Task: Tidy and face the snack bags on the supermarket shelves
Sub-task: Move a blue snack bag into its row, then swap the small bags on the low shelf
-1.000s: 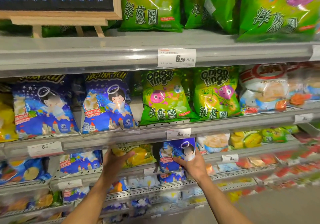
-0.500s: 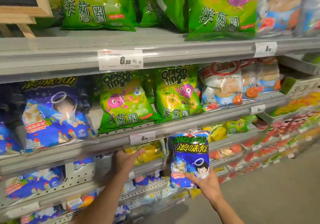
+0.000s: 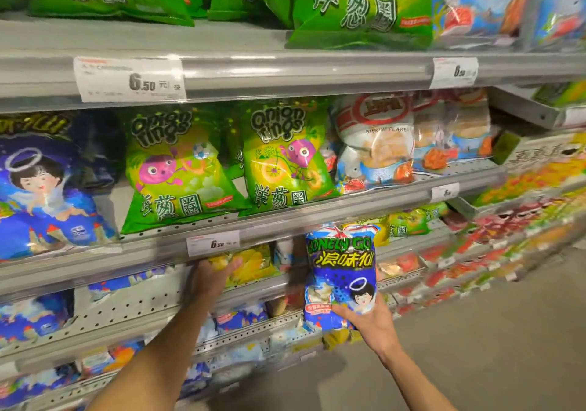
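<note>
We saw our two forearms come up from the bottom of the view, both bare all the way, with no sleeve edge showing on either. Our left hand (image 3: 211, 279) and right hand (image 3: 372, 321) were bare too, with nothing worn at the wrists or on the fingers that we could make out. The left arm looked blurred, so finer detail there was lost to us.
</note>
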Demonstrator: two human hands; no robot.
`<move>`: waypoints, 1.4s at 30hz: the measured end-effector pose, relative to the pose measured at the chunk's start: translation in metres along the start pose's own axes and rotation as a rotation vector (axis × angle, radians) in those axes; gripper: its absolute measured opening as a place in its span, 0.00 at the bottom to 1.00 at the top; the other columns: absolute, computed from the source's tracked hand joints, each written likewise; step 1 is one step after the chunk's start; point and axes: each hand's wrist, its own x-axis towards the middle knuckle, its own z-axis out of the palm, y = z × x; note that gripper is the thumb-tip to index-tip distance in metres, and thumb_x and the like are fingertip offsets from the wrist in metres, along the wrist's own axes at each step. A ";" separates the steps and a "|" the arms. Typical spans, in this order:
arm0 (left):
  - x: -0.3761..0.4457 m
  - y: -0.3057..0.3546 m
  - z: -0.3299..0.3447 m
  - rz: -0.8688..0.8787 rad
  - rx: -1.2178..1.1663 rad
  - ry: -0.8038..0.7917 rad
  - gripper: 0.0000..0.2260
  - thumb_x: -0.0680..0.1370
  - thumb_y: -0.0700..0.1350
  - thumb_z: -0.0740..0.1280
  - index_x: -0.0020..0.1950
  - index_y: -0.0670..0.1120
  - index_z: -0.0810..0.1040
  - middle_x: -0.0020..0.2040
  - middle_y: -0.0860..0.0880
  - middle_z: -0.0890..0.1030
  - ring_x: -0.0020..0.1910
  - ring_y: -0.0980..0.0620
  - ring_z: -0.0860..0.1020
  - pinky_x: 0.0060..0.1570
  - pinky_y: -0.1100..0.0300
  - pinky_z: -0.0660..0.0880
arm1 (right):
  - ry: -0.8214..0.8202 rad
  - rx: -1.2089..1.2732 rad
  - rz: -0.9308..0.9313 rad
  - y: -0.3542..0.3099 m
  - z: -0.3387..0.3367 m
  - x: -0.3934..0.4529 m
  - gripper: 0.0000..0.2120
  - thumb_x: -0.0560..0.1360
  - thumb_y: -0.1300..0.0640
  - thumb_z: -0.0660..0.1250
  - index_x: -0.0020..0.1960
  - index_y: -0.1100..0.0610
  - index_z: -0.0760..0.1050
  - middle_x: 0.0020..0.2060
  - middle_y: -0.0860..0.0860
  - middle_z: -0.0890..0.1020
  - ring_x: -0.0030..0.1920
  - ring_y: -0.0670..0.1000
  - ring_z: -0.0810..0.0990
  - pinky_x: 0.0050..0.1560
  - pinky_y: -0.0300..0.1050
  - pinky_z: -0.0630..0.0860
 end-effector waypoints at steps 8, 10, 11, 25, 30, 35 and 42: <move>-0.026 -0.026 -0.021 0.206 0.186 0.112 0.22 0.70 0.56 0.78 0.55 0.42 0.80 0.51 0.40 0.82 0.53 0.38 0.79 0.54 0.47 0.76 | -0.091 -0.023 -0.003 -0.004 0.020 -0.008 0.31 0.62 0.61 0.85 0.62 0.58 0.77 0.48 0.48 0.88 0.49 0.48 0.87 0.45 0.36 0.80; -0.036 -0.045 -0.038 0.264 0.318 0.178 0.21 0.73 0.57 0.75 0.53 0.40 0.82 0.48 0.39 0.82 0.51 0.37 0.79 0.50 0.47 0.76 | -0.124 -0.032 -0.005 -0.009 0.038 -0.017 0.31 0.62 0.60 0.85 0.61 0.57 0.77 0.46 0.46 0.88 0.47 0.46 0.86 0.43 0.33 0.79; -0.041 -0.055 -0.049 0.256 0.363 0.209 0.21 0.73 0.58 0.74 0.52 0.40 0.82 0.48 0.40 0.82 0.50 0.38 0.79 0.48 0.49 0.76 | -0.147 -0.026 -0.005 -0.012 0.048 -0.022 0.32 0.61 0.60 0.85 0.61 0.56 0.77 0.47 0.45 0.88 0.48 0.45 0.86 0.44 0.33 0.79; -0.065 -0.172 -0.205 0.329 0.980 0.195 0.29 0.73 0.58 0.71 0.66 0.40 0.77 0.61 0.40 0.77 0.59 0.39 0.75 0.65 0.41 0.71 | -0.466 -0.109 -0.148 -0.072 0.271 -0.069 0.32 0.59 0.47 0.86 0.58 0.43 0.75 0.49 0.34 0.84 0.51 0.36 0.82 0.46 0.26 0.75; -0.060 -0.174 -0.217 0.276 0.990 0.116 0.31 0.80 0.64 0.54 0.79 0.50 0.57 0.75 0.47 0.63 0.73 0.46 0.62 0.75 0.53 0.54 | -0.389 -0.118 -0.146 -0.097 0.342 -0.053 0.30 0.60 0.46 0.85 0.55 0.45 0.73 0.49 0.39 0.80 0.51 0.44 0.81 0.50 0.36 0.78; -0.054 -0.175 -0.220 0.283 0.984 0.072 0.32 0.79 0.62 0.58 0.78 0.48 0.56 0.75 0.47 0.59 0.75 0.47 0.58 0.75 0.52 0.55 | -0.287 -0.076 -0.139 -0.088 0.378 -0.052 0.36 0.62 0.47 0.85 0.64 0.53 0.73 0.56 0.48 0.82 0.58 0.50 0.80 0.60 0.45 0.75; -0.050 -0.184 -0.221 0.332 0.909 0.029 0.32 0.78 0.62 0.60 0.77 0.48 0.56 0.75 0.49 0.58 0.76 0.47 0.56 0.73 0.50 0.58 | -0.341 -0.182 -0.154 -0.079 0.400 -0.060 0.39 0.62 0.38 0.82 0.65 0.47 0.67 0.58 0.46 0.81 0.60 0.52 0.79 0.60 0.48 0.76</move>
